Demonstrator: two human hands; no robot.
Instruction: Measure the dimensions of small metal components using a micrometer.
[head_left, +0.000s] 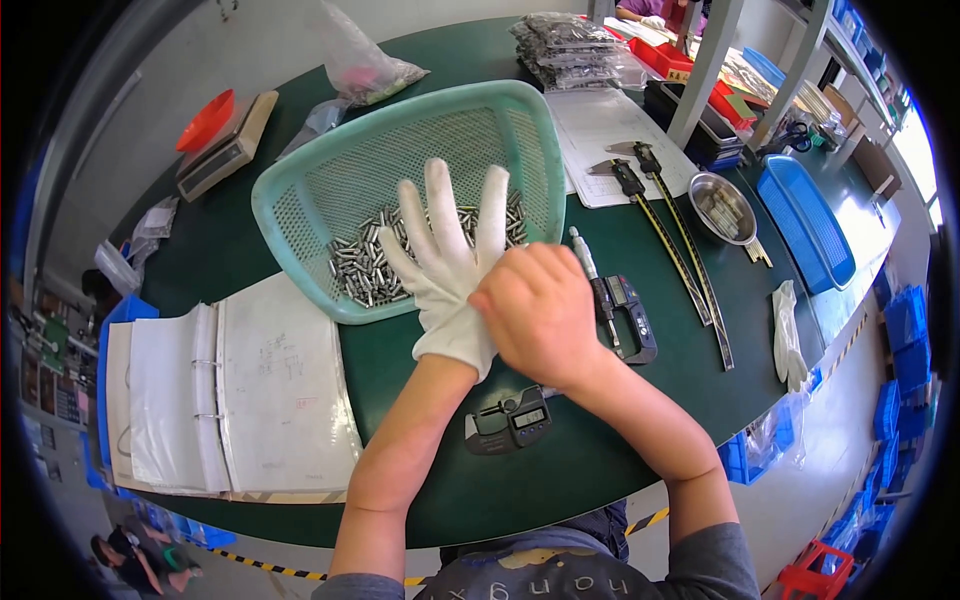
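While the left hand [452, 272] spreads its fingers wide inside a white glove [455, 343], the bare right hand [543, 318] curls tightly at the glove's thumb side, seemingly gripping the fabric. Just beyond, loose metal pins [366, 272] lie in a green mesh basket [547, 150] on the dark green counter [410, 475]. A micrometer [622, 291] lies right of the right hand; a second micrometer [518, 421] sits between the forearms. If a hard tug slipped, the right hand could knock the first micrometer or jolt the basket, scattering pins. The left thumb and right fingertips are hidden; a distant worker [648, 12] is cut off above.
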